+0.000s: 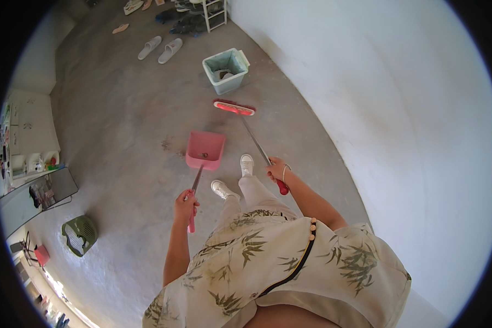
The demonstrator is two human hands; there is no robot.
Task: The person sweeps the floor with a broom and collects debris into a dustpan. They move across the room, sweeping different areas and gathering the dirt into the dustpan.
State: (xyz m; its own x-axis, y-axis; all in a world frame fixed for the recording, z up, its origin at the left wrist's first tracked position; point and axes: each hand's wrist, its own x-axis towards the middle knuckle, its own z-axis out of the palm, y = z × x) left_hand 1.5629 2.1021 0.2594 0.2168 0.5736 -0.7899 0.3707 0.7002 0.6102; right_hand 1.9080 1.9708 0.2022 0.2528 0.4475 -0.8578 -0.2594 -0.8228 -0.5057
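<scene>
My left hand [186,205] is closed round the pink grip of a long-handled dustpan [206,143]. Its pink pan is on or just above the floor ahead of my feet, with a small dark bit of debris inside. In my right hand [278,170] is the handle of a broom [234,107], fingers wrapped above its red end. The broom's red and white head, with reddish bristles, points away from me, beyond the dustpan and just short of the pale green bin [226,71]. Whether the bristles touch the floor I cannot tell.
Dark crumbs of dirt [172,146] lie left of the dustpan. White slippers [170,51] and a shoe rack [215,15] stand farther off. A white wall [388,109] runs along the right. At left are a green basket [80,235], a folding table [65,183] and a cabinet [35,126].
</scene>
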